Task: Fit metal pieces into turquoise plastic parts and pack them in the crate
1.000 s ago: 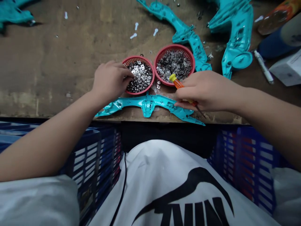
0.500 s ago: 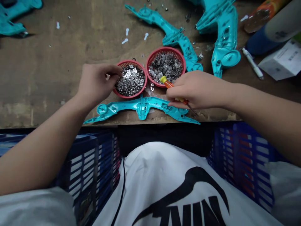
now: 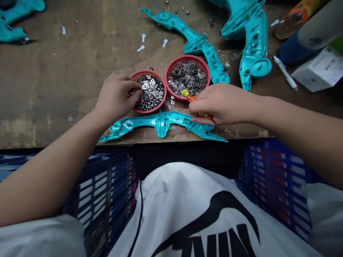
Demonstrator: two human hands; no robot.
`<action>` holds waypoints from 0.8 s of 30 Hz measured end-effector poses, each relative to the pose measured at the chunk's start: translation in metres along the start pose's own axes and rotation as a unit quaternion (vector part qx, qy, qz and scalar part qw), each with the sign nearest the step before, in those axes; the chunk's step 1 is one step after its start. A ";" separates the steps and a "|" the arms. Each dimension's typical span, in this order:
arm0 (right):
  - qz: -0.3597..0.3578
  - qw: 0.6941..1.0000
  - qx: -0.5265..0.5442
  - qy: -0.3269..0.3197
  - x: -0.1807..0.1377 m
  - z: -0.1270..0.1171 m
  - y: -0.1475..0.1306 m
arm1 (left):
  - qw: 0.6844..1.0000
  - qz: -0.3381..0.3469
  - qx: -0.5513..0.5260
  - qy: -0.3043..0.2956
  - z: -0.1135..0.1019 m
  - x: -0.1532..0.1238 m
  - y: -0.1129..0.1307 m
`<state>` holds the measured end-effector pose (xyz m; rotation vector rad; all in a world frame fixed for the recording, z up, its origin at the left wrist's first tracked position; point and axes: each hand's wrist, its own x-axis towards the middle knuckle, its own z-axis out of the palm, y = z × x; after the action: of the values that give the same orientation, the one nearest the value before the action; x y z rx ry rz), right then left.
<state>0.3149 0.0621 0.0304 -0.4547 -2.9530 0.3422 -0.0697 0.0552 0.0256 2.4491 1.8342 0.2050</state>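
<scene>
A long teal plastic part [image 3: 163, 124] lies along the near edge of the wooden table [image 3: 53, 78]. My right hand [image 3: 223, 104] rests on its right end and grips an orange screwdriver [image 3: 193, 101] with a yellow cap. My left hand [image 3: 115, 96] reaches into the left red basket [image 3: 149, 92], its fingertips in the small silvery metal pieces; whether it has pinched one is hidden. A second red basket [image 3: 187, 76] of metal bits stands just to the right.
More teal parts lie at the back: one [image 3: 197, 43] centre, one [image 3: 253, 43] right, one [image 3: 13, 21] far left. A white pen [image 3: 285, 73], a white box [image 3: 318, 69] and a blue cylinder [image 3: 297, 46] sit at the right. Blue crates [image 3: 278, 182] flank my lap.
My left hand's fingers have dipped from the basket's rim into the metal pieces. My right hand with the screwdriver has stayed nearly still. The view has shifted slightly.
</scene>
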 end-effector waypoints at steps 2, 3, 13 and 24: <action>0.001 1.000 -0.001 -0.008 0.000 0.001 0.000 | 1.000 -0.015 0.007 -0.021 0.005 0.001 -0.001; 0.000 1.000 -0.001 -0.013 0.001 0.002 0.000 | 0.999 -0.015 0.010 -0.028 0.008 0.001 -0.003; -0.001 1.000 0.009 -0.021 0.003 0.006 0.000 | 0.998 0.054 0.007 -0.031 0.013 0.000 -0.016; 0.010 0.999 0.029 0.033 0.002 0.013 -0.001 | 0.998 0.005 -0.008 0.062 0.010 -0.004 0.005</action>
<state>0.3105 0.0594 0.0187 -0.4781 -2.8675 0.4061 -0.0648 0.0499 0.0160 2.4888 1.8588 0.3792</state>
